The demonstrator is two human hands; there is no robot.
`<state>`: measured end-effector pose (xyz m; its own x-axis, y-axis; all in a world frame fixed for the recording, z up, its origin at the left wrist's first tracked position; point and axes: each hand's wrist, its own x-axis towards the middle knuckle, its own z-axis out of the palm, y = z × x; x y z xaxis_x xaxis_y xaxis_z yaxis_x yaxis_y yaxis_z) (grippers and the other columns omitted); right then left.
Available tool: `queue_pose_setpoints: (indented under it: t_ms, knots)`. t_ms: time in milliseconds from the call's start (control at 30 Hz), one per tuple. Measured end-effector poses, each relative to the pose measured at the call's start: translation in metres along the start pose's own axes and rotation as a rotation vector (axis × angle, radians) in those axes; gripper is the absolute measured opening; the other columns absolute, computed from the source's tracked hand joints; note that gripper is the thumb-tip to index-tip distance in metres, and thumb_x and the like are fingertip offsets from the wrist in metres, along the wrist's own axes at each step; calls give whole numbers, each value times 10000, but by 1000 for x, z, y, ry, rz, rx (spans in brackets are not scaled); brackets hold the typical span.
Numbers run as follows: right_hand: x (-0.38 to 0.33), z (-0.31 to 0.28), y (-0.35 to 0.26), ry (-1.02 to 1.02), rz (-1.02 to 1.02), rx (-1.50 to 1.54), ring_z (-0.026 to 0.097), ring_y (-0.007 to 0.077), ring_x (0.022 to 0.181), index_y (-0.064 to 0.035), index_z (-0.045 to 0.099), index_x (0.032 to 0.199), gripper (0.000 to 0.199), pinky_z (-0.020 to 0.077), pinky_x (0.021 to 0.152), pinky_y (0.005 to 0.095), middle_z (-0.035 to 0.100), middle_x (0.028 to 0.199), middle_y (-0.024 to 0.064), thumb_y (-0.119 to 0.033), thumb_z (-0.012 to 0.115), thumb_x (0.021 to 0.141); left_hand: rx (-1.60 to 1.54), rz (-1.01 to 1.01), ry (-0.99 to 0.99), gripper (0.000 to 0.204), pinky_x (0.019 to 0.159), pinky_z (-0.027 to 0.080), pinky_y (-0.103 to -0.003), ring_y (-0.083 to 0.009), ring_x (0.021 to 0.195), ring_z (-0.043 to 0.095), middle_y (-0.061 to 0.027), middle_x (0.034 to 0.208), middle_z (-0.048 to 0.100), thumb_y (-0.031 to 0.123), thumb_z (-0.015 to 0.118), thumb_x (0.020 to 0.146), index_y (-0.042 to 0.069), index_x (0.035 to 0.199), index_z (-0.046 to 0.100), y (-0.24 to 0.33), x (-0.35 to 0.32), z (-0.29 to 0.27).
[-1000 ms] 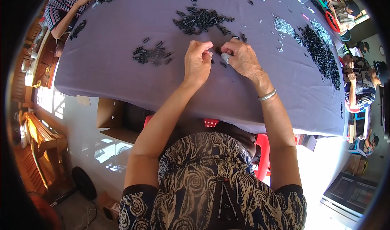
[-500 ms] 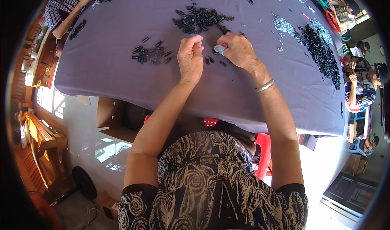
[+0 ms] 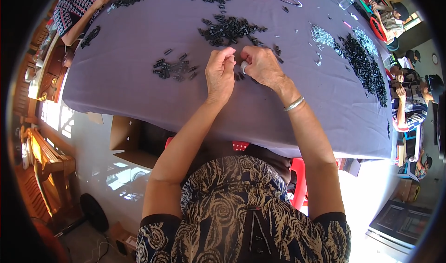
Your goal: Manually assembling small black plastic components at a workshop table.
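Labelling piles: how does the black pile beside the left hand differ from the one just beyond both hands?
Size: the side pile is small; the far pile is much bigger.
Density: the side pile is loosely scattered; the far pile is heaped thick in its middle.
Place: the side pile lies left of the left hand; the far pile, beyond both.
Shared: small black pieces, same tablecloth.

Small brown box (image 3: 124,236) on the floor: a pale patch on it, too small to read.
Round wall clock (image 3: 435,59): pale face; any numerals too tiny to make out.
Clear bottle (image 3: 347,1) on the table: no lettering can be read.
Dark small pieces (image 3: 228,29): any marks too small to tell.
Large open carton (image 3: 121,133): no print legible.
Readable text overall: none.
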<state>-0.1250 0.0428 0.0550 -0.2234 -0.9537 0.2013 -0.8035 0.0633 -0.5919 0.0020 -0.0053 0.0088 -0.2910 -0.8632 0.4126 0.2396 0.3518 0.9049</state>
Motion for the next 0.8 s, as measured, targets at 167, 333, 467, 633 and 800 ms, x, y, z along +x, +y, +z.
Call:
queue_pose_setpoints:
  t_ms: [167, 333, 467, 633, 800]
  knots:
    - [-7, -10, 9, 1, 69, 578, 529, 49, 713, -17, 600, 845, 75, 439, 628, 207, 589, 778, -28, 13, 621, 778, -70, -5, -107, 182, 660, 453, -225, -109, 755, 540, -38, 886, 501, -39, 527, 850, 12, 1018, 574, 8, -1, 2]
    - [-19, -11, 4, 19, 78, 975, 521, 49, 735, -31, 608, 921, 121, 427, 652, 193, 592, 818, -15, -40, 636, 803, -287, -76, -232, 236, 694, 471, -226, -103, 791, 541, -36, 918, 501, -63, 582, 818, -8, 1046, 564, 11, -3, 2]
    - [-23, -3, 11, 87, 95, 1077, 551, 54, 764, -34, 614, 895, 80, 455, 655, 197, 612, 837, -3, -11, 605, 818, -292, -15, -238, 274, 701, 500, -223, -110, 816, 572, -42, 917, 531, -88, 630, 771, -24, 1030, 566, 10, -4, 5]
    - [-27, 3, 6, 95, 56, 1164, 555, 58, 759, -35, 613, 906, 87, 468, 635, 200, 615, 855, 6, 2, 574, 837, -266, 47, -192, 259, 658, 515, -216, -115, 781, 597, -43, 887, 559, -90, 642, 756, -28, 1001, 582, 8, -5, 5]
    - [-32, 5, 7, 126, 56, 1176, 561, 63, 753, -34, 610, 917, 94, 485, 651, 210, 615, 848, 16, -4, 541, 861, -109, 90, -173, 251, 662, 518, -224, -118, 776, 604, -59, 890, 569, -80, 641, 753, -15, 993, 604, 7, -4, 3]
